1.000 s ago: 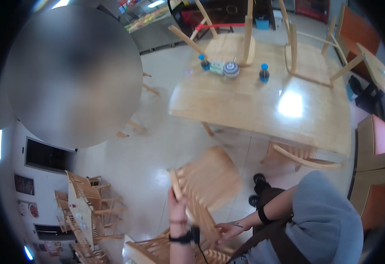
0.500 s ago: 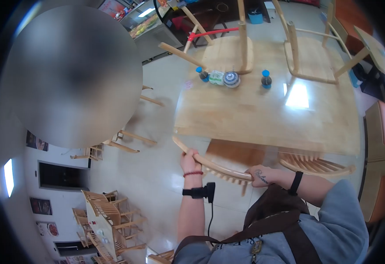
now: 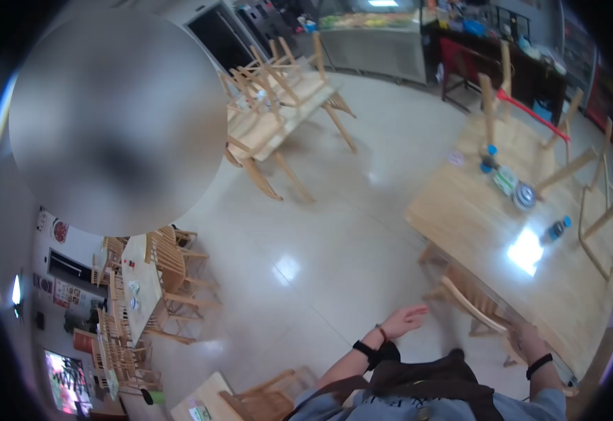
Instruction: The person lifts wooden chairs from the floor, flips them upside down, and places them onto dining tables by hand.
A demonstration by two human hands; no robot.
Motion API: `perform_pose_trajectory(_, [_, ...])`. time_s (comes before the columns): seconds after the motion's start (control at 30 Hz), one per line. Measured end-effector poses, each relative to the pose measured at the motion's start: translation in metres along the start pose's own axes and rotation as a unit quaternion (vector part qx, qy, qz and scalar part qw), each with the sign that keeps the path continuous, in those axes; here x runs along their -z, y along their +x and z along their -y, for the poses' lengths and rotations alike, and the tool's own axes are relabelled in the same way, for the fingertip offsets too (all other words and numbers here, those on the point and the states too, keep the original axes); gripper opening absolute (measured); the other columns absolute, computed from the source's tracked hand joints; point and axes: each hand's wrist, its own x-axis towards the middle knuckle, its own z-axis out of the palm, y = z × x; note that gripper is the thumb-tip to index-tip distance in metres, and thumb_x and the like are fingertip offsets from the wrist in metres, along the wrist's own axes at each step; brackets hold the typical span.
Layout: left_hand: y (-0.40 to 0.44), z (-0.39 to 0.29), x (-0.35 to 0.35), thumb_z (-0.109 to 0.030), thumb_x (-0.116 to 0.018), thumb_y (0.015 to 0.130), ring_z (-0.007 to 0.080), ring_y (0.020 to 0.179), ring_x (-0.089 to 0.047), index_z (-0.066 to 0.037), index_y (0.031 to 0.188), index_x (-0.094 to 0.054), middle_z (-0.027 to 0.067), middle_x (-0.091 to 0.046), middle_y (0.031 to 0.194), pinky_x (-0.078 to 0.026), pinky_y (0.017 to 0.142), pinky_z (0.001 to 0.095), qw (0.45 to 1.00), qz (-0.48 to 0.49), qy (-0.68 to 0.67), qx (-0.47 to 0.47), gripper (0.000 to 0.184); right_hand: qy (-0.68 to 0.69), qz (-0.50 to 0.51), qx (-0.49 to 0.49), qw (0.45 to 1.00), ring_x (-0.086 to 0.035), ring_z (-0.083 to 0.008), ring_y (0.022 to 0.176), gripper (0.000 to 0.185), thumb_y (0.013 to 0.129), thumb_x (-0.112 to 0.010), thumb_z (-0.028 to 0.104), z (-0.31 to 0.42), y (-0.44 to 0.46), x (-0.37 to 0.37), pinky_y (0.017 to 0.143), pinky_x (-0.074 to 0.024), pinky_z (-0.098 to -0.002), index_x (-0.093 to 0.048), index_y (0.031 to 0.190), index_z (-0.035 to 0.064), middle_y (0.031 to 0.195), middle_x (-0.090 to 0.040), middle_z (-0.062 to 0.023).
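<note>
A wooden chair (image 3: 471, 305) with a curved, spindled back stands at the near edge of the wooden table (image 3: 454, 210), its seat partly beneath the tabletop. My left hand (image 3: 405, 321) is open just left of the chair back, fingers stretched out and holding nothing. At the right end of the back rail is my right hand (image 3: 527, 342). Blur hides its fingers, so I cannot tell whether it grips the rail or only touches it. On the tabletop are a blue-capped bottle (image 3: 559, 229), another blue-capped bottle (image 3: 488, 160), a green-and-white packet (image 3: 505, 179) and a blue-and-white pot (image 3: 524, 196).
Upturned chairs rest on the table's far side, one with a red-wrapped bar (image 3: 534, 116). Another table (image 3: 306, 105) carries several upturned chairs. More tables and chairs (image 3: 166, 263) line the left. A chair (image 3: 268, 396) stands near my left elbow. A blurred round shape covers the upper left.
My view has swung left. My left hand has let go of the chair's back rail and opened. My right hand stays by the rail's right end.
</note>
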Motion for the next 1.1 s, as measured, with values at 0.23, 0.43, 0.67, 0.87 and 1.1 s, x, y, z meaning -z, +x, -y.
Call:
perform_pose_trajectory(0.23, [-0.11,-0.039,0.212,-0.015,-0.064,0.081,0.0201,0.093,-0.064,-0.004,0.127,-0.05,0.0128,-0.06,0.118,-0.052,0.079,0.031,0.954,-0.227,0.187,0.059,0.049,-0.123,0.039,0.125,0.984,-0.06,-0.0374,0.097,0.037,0.074,-0.06,0.02,0.296,0.07,0.004,0.084,-0.0487,-0.0441,-0.06,0.11,0.011,0.103,-0.064,-0.0182])
perform_pose_trajectory(0.43, [-0.112,-0.071,0.335,-0.018,-0.064,0.082,0.0195,0.09,-0.064,-0.003,0.124,-0.051,0.0133,-0.063,0.111,-0.051,0.079,0.0293,0.942,-0.273,0.192,-0.03,0.047,-0.162,0.14,0.278,0.937,-0.059,-0.0369,0.101,0.045,0.076,-0.059,0.02,0.446,0.192,-0.018,0.087,-0.0481,-0.0436,-0.057,0.119,0.0084,0.106,-0.064,-0.0191])
perform_pose_trajectory(0.67, [-0.204,0.024,0.478,-0.023,-0.065,0.079,0.0287,0.102,-0.061,-0.005,0.122,-0.054,0.0161,-0.062,0.113,-0.05,0.087,0.0368,0.846,-0.367,0.343,0.178,0.048,-0.204,0.158,0.425,0.868,-0.057,-0.0364,0.104,0.046,0.08,-0.06,0.017,0.627,0.409,-0.025,0.09,-0.0469,-0.0414,-0.052,0.124,0.0089,0.113,-0.061,-0.0192])
perform_pose_trajectory(0.87, [-0.286,0.001,0.503,-0.022,-0.067,0.076,0.0284,0.1,-0.062,-0.007,0.12,-0.056,0.015,-0.064,0.108,-0.05,0.088,0.0368,0.762,-0.517,0.173,0.349,0.048,-0.11,0.138,0.575,0.799,-0.059,-0.0351,0.1,0.048,0.079,-0.062,0.014,0.902,0.537,-0.037,0.089,-0.0471,-0.0406,-0.051,0.125,0.0041,0.115,-0.059,-0.0174])
perform_pose_trajectory(1.1, [-0.278,0.059,0.572,-0.023,-0.066,0.074,0.0271,0.094,-0.064,-0.008,0.115,-0.061,0.0115,-0.066,0.104,-0.051,0.086,0.0359,0.729,-0.596,0.04,0.334,0.044,0.094,0.037,0.469,0.878,-0.053,-0.0333,0.111,0.068,0.073,-0.071,0.02,1.145,0.698,-0.098,0.096,-0.0421,-0.0399,-0.042,0.131,0.0005,0.124,-0.052,-0.0197])
